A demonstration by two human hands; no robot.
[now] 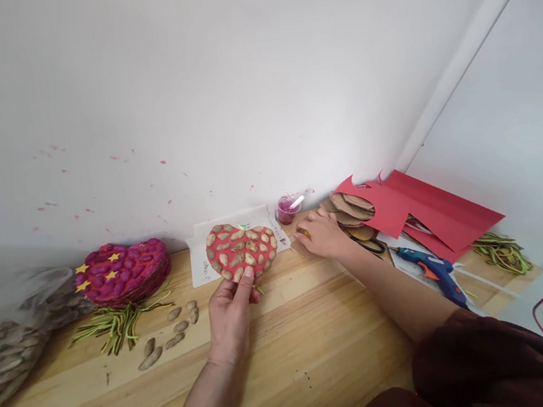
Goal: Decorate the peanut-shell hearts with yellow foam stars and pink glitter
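Note:
My left hand (234, 313) pinches the lower edge of a red heart-like cutout studded with peanuts (241, 249), thumb on its front. The cutout is tilted up over the table, in front of a white sheet with handwriting (199, 262). Farther right, my right hand (323, 231) reaches down to the tabletop with its fingers curled. A small yellow bit shows at those fingers, too small to name. Cardboard cutouts (353, 205) and dark-handled scissors (371, 245) lie beside this hand, partly behind it.
Left stand a stack of purple-painted peanut pieces with yellow stars (124, 271), green stems (114, 323), loose peanuts (174, 340) and a plastic bag of peanuts (4, 355). A purple paint cup (287, 209) is near the wall. Red paper (434, 207) and a blue glue gun (433, 272) lie right.

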